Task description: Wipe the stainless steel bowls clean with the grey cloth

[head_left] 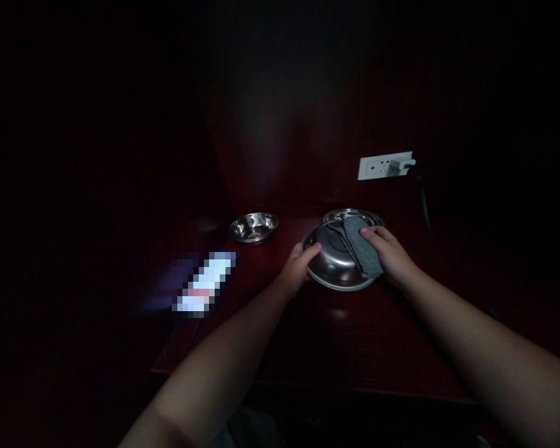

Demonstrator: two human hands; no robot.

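A shiny metal bowl (332, 256) is held with its underside facing me, above the dark red table. My left hand (298, 266) grips its left rim, thumb on the outside. In my right hand (388, 252) is a folded grey cloth (364, 246), pressed against the bowl's right side with the thumb on top. The right fingers are partly hidden behind cloth and bowl. Just behind the held bowl, another metal bowl (352, 213) shows only its far part. A third metal bowl (254, 229) stands upright to the left, a small yellowish patch in its bottom.
A lit phone (205, 286), its screen blurred out, lies at the table's left side with a cable near it. On the back wall a white socket plate (385, 165) holds a plugged-in charger. The table's front edge (354, 391) runs below my arms. Surroundings are very dark.
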